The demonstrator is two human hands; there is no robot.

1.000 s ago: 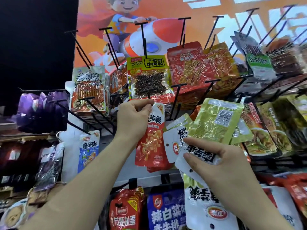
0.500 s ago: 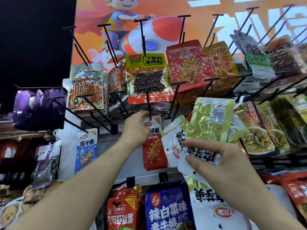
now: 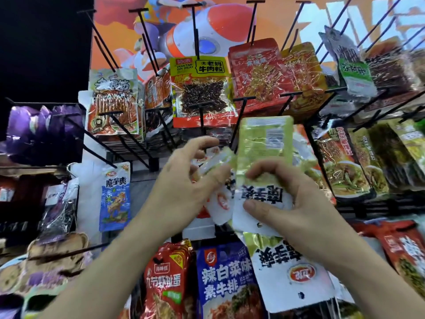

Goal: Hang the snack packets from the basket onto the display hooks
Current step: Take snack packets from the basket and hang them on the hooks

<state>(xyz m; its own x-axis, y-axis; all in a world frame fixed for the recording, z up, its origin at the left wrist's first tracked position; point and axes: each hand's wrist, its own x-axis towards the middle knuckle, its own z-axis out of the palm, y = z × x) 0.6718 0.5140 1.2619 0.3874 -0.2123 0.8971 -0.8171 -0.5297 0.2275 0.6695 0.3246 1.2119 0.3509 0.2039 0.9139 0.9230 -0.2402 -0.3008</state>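
Blurred packet point(image 3: 212, 163) at left hand point(image 3: 184, 183); grip unclear

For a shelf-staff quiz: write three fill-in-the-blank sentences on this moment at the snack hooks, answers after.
1. The right hand holds green-and-white packets with their print ____ down.
2. The blue packet hangs to the ____ of the left hand.
3. The VEGETARIAN MEAT packet has a ____ top band.
Answers: upside; left; yellow.
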